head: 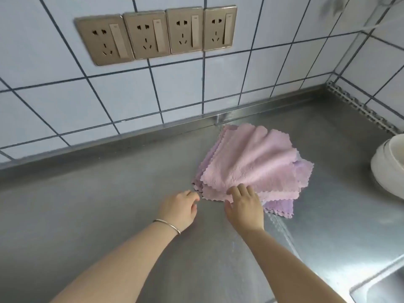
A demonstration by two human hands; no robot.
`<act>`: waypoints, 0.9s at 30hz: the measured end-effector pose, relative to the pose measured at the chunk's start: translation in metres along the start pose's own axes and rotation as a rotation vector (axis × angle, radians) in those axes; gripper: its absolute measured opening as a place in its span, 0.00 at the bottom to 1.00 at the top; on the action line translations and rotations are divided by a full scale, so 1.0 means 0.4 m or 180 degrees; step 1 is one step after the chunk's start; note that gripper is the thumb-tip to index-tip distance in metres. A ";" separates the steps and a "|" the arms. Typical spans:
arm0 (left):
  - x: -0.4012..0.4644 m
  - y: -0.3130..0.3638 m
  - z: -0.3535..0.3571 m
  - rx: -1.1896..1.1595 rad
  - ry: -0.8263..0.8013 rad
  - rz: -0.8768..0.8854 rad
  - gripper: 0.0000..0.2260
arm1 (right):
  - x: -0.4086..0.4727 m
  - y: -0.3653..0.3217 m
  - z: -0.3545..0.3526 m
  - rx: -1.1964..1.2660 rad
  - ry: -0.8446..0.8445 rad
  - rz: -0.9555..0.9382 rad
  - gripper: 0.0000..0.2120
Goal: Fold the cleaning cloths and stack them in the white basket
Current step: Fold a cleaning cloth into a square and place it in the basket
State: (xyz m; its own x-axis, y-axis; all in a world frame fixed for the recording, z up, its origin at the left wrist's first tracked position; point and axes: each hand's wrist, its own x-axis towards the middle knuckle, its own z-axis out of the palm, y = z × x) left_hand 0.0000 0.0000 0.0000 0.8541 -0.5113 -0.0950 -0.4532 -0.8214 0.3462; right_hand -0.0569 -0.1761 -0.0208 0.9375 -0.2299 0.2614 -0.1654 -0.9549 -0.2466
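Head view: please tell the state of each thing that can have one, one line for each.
Pink cloth: unfolded, rumpled, on top of the pile.
Purple cloths: lying flat under the pink one.
Left hand: fingers loosely curled, holding nothing, beside the pile.
Right hand: fingers straight, resting on the pile's near edge.
White basket: at the right edge, inside hidden.

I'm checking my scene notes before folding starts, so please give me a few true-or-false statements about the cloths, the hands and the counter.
1. The cloth pile lies on the steel counter. True.
2. The top cloth is green. False: it is pink, with purple ones beneath.
3. The right hand touches the pile's near edge. True.
4. The left hand grips a cloth. False: it holds nothing, just beside the pile's corner.
5. A bracelet sits on the left wrist. True.
6. The wall sockets have plugs in them. False: all four are unused.
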 end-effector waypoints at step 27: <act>0.238 0.077 -0.030 -0.0020 0.1384 0.0751 0.12 | 0.118 0.146 -0.038 -0.0344 0.0521 0.0961 0.06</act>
State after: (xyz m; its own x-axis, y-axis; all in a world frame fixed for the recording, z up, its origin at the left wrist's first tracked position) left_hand 0.0705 -0.0709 0.0128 0.7562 -0.5293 0.3846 -0.6468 -0.6936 0.3171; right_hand -0.0269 -0.2456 -0.0086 0.7814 -0.5233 0.3400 -0.4670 -0.8517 -0.2378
